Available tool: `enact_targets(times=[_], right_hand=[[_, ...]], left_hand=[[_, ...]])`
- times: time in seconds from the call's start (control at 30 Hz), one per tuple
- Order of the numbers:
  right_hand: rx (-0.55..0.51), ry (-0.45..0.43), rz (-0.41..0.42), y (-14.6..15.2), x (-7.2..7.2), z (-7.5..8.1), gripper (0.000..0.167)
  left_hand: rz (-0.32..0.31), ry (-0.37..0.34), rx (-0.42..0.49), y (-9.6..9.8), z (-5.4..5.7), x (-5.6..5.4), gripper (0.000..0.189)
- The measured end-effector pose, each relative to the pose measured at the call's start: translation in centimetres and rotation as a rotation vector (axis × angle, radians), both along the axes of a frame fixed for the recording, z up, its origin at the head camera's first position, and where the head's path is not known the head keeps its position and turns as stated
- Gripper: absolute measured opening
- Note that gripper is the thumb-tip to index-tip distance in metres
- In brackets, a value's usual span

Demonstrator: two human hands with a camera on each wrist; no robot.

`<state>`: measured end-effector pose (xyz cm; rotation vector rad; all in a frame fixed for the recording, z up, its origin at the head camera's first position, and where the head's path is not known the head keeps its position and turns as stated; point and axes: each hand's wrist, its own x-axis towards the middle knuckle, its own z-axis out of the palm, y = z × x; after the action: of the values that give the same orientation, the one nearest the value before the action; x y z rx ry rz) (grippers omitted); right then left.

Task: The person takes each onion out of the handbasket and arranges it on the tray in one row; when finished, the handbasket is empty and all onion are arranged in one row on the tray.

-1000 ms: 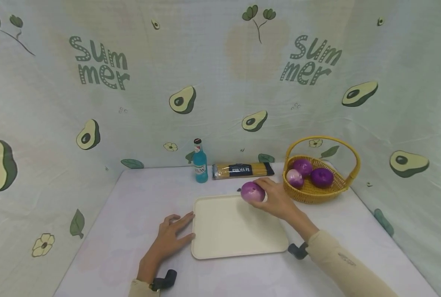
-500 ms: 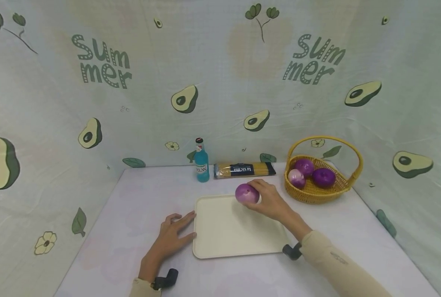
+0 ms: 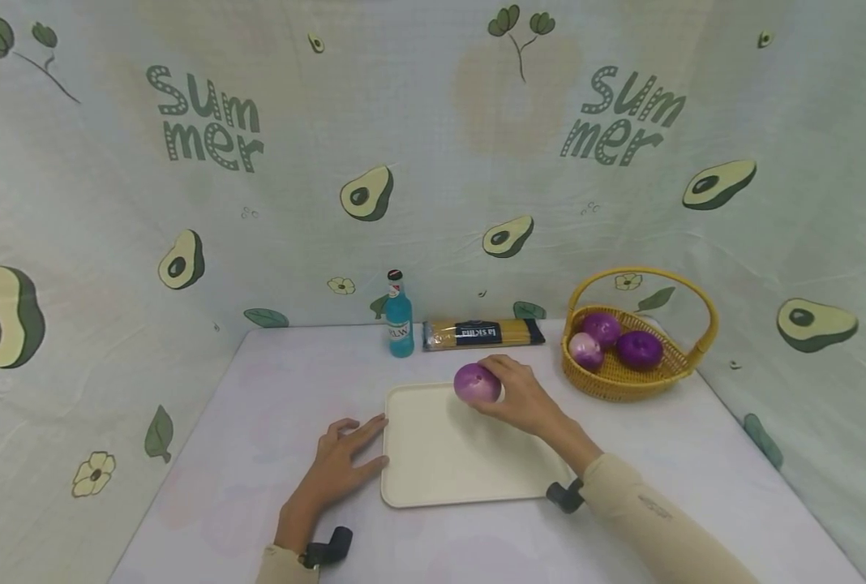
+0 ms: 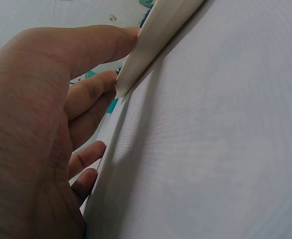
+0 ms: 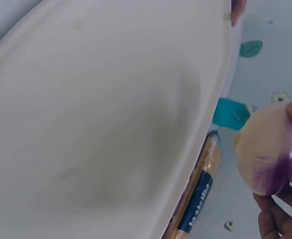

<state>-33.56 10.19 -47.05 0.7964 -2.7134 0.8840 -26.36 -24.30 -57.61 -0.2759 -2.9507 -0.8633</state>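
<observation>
In the head view, my right hand (image 3: 519, 397) holds a purple-and-white onion (image 3: 477, 383) above the far edge of a cream rectangular tray (image 3: 440, 478). The right wrist view shows the pale, pointed underside of this onion (image 5: 260, 144), with thumb and fingertips around its purple side. My left hand (image 3: 336, 464) rests at the tray's left edge, thumb and fingers spread. Close up in the left wrist view, the thumb and fingertips of that left hand (image 4: 46, 99) touch the rim (image 4: 146, 50). The palm side of the right hand is mostly hidden in the head view.
A yellow wicker basket (image 3: 593, 385) with a tall handle stands at the back right, holding purple onions (image 3: 639, 350). Behind the tray lies a pasta packet (image 3: 484, 333), beside an upright blue bottle (image 3: 400, 320). A printed cloth wall (image 3: 433, 122) closes off the back.
My right hand has carried the onion leftward, farther over the tray. My left hand keeps its place at the tray's edge. The whole head view has shifted slightly.
</observation>
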Motion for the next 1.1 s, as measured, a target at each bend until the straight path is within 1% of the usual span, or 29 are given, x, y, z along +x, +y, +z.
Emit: enact_targets(times=[0.23, 0.37, 0.5, 0.63, 0.83, 1.03, 1.1], right_hand=[[0.011, -0.036, -0.003, -0.9, -0.1, -0.2, 0.07], [0.012, -0.029, 0.005, -1.5, -0.2, -0.3, 0.07], [0.014, -0.024, 0.011, -2.1, -0.4, -0.5, 0.07], [0.003, -0.009, 0.027, -2.7, -0.4, -0.6, 0.069], [-0.001, 0.013, 0.05, -3.6, -0.4, -0.8, 0.068], [-0.011, 0.005, 0.071, -4.4, -0.8, -1.2, 0.068], [-0.007, -0.003, 0.072, -4.6, -0.9, -1.4, 0.068]], left_hand=[[0.004, -0.001, 0.0, 0.1, 0.2, 0.0, 0.069], [0.003, 0.004, 0.0, 0.2, 0.4, 0.1, 0.069], [0.003, 0.018, -0.009, 0.2, 0.3, 0.0, 0.069], [-0.011, 0.038, 0.002, 0.1, 0.1, 0.0, 0.069], [-0.029, 0.029, 0.008, 0.0, 0.1, 0.0, 0.069], [-0.051, 0.059, 0.01, 0.0, 0.2, -0.1, 0.068], [-0.055, 0.054, 0.016, 0.0, 0.3, -0.1, 0.068]])
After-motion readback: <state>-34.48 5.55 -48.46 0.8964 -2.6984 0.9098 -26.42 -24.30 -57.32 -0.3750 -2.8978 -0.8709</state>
